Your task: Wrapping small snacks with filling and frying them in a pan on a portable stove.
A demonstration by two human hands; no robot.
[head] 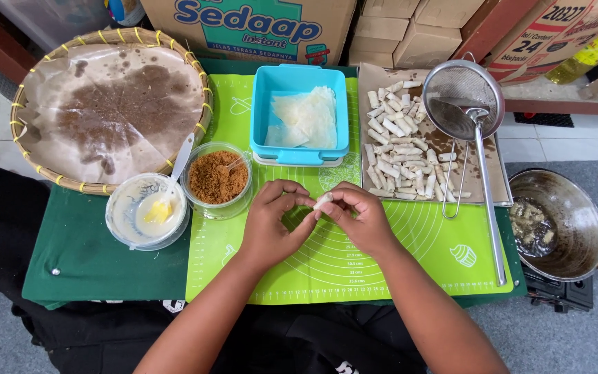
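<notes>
Now roll (322, 201) between fingers (304, 201) (pinched).

Makeshift floor-level kitchen: wok (567, 225) on burner, stacked cartons (410, 31).

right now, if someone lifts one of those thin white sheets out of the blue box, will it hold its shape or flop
Likely floppy: the white sheets lie crumpled and folded in the blue box, not flat. Probably very light, since they look thin and part see-through. They may tear easily, so a gentle pinch seems wise, like both hands use on the small roll.
</notes>
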